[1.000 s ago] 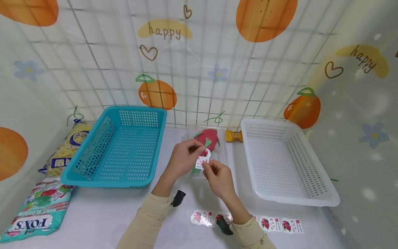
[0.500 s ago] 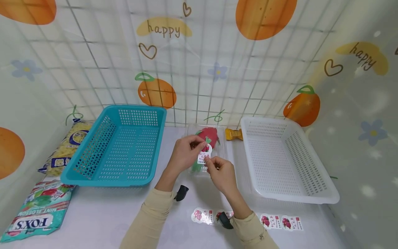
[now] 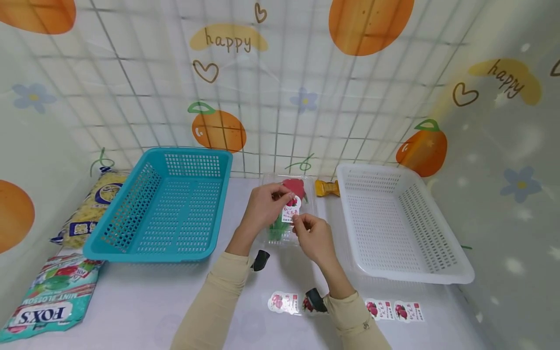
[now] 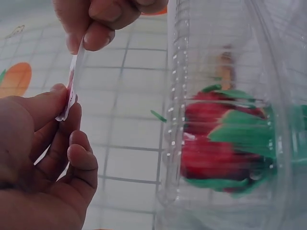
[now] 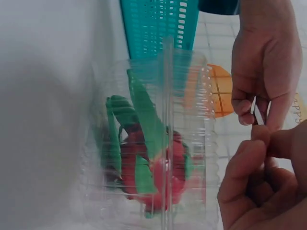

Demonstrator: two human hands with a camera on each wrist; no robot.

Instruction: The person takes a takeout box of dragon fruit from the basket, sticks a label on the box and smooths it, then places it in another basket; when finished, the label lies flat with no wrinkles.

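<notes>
**A:** So, status on the hands?

**B:** Both pinch one sticker (image 3: 291,209). Left hand (image 3: 264,210) has its top edge between thumb and forefinger, right hand (image 3: 314,236) has the bottom edge the same way. Other fingers loosely curled. Sticker is held upright in the air between them, just in front of and above the clear box (image 3: 286,209).

**A:** Box contents?

**B:** Red fruit with green scales (image 5: 148,163), looks like a toy dragon fruit. Lid appears closed. Box sits on the surface right behind the hands, between the blue basket (image 3: 166,206) on the left-hand side and the white basket (image 3: 400,221) on the right-hand side.

**A:** How will the sticker handle?

**B:** My guess: near weightless, floppy, tacky on one face. In the left wrist view it's edge-on (image 4: 72,84), thin as film and slightly bowed. It'll probably curl or stick to skin if slack. Hold by the outer edges only, keep it taut.

**A:** And the box?

**B:** Likely light, thin plastic, ribbed walls (image 4: 175,110), slick and springy. Would dent under hard pressure. Best held by the side rim.

**A:** Anything else?

**B:** More stickers in a strip (image 3: 393,311) on the surface near the right wrist.
</notes>
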